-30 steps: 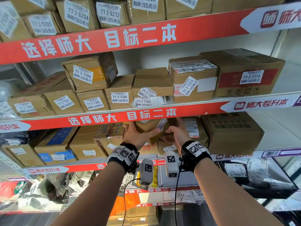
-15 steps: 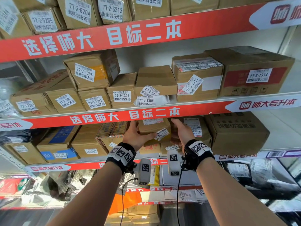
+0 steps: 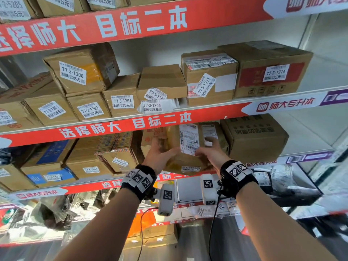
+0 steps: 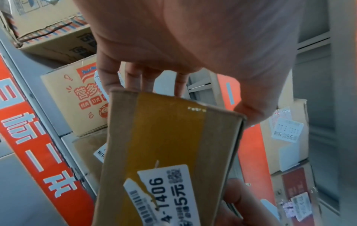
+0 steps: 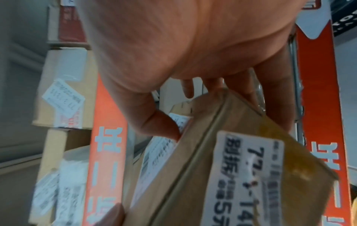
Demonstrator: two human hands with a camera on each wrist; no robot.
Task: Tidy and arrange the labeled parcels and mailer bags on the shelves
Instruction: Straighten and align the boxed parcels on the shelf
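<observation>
**A:** Where's the parcel at this moment?

**B:** A small brown cardboard parcel (image 3: 185,147) is held up in front of the shelf with the red banner strip (image 3: 124,127), just under that strip. It carries a long white shipping label (image 3: 188,139) on its upper face and, on the face turned toward the wrist cameras, a sticker (image 4: 168,194) ending in 1406 over a band of yellow-brown tape.

**A:** And the hands?

**B:** Both are on it. The left hand (image 3: 160,155) holds the parcel's left side — its grip is clamped on the box, fingers behind the far edge and thumb (image 4: 249,113) against the near side. The right hand (image 3: 211,152) takes the right side, its grip likewise closed on the parcel, fingers (image 5: 274,97) round the back and thumb (image 5: 156,122) pressed to the front.

**A:** What sits around the parcel?

**B:** Behind the parcel and to its left stands a printed carton with orange lettering (image 4: 77,97). To the parcel's right is a larger brown box (image 3: 254,137) — the two do not appear to touch. Left of the parcel, further along the same shelf, sit more cartons, one with a striped border (image 3: 114,147). Above the parcel, over the red strip, a row of stickered boxes includes 77-3-1305 (image 3: 152,107) and 77-3-1311 (image 3: 207,80).
</observation>
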